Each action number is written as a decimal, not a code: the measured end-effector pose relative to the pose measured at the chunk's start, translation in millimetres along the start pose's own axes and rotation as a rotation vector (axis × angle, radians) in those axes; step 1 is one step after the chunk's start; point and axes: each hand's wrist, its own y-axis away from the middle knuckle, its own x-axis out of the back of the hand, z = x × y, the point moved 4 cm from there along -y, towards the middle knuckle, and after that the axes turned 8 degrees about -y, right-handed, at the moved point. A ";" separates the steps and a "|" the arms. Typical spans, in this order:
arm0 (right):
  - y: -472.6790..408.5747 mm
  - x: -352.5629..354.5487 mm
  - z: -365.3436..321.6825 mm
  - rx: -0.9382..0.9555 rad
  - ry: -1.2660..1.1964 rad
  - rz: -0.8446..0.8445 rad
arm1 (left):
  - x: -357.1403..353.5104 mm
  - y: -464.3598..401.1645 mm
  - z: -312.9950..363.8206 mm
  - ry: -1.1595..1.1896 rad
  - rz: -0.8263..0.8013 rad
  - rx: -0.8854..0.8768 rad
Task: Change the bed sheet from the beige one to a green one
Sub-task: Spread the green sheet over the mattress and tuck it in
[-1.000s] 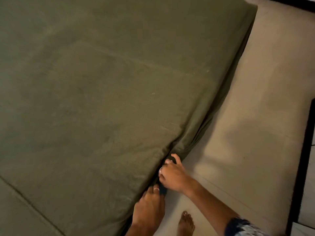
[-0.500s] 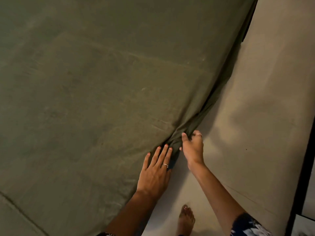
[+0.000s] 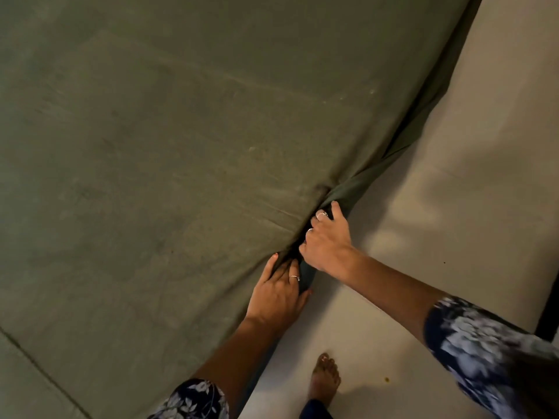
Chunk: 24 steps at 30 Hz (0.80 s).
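A green bed sheet point(image 3: 169, 164) lies spread over the bed and fills most of the view, stretched fairly flat with faint fold creases running across it. Its side edge runs diagonally from the upper right down toward the lower middle, where it drops over the side of the bed toward the pale floor point(image 3: 453, 207).

Both hands work at one spot on that edge. The right hand point(image 3: 328, 241) has its fingers curled into a bunched fold of the sheet just where the edge turns down, thumb raised above the gather; its grip is closed on the cloth, and the fabric puckers in tight creases radiating from that point. The left hand point(image 3: 278, 293) sits just below and beside the right one on the same edge, its palm over the sheet's top surface and its fingertips pushed into the dark fold between the two hands; whether they pinch the cloth there or only press on it cannot be told. Rings show on fingers of both hands.

Beyond the grips, the sheet's edge hangs in a loose drape toward the upper right. A bare foot point(image 3: 325, 378) stands on the floor beside the bed, below the hands.
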 end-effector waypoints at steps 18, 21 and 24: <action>96.5 -17.3 -102.4 0.612 -0.123 0.438 | -18.2 214.4 -62.2 0.015 0.007 0.266; 130.0 -38.8 -175.1 0.746 -0.110 0.408 | -29.4 270.1 -68.4 -0.043 -0.102 0.327; 149.0 -53.3 -235.4 0.767 -0.109 0.267 | -47.6 317.0 -75.5 -0.027 -0.353 0.356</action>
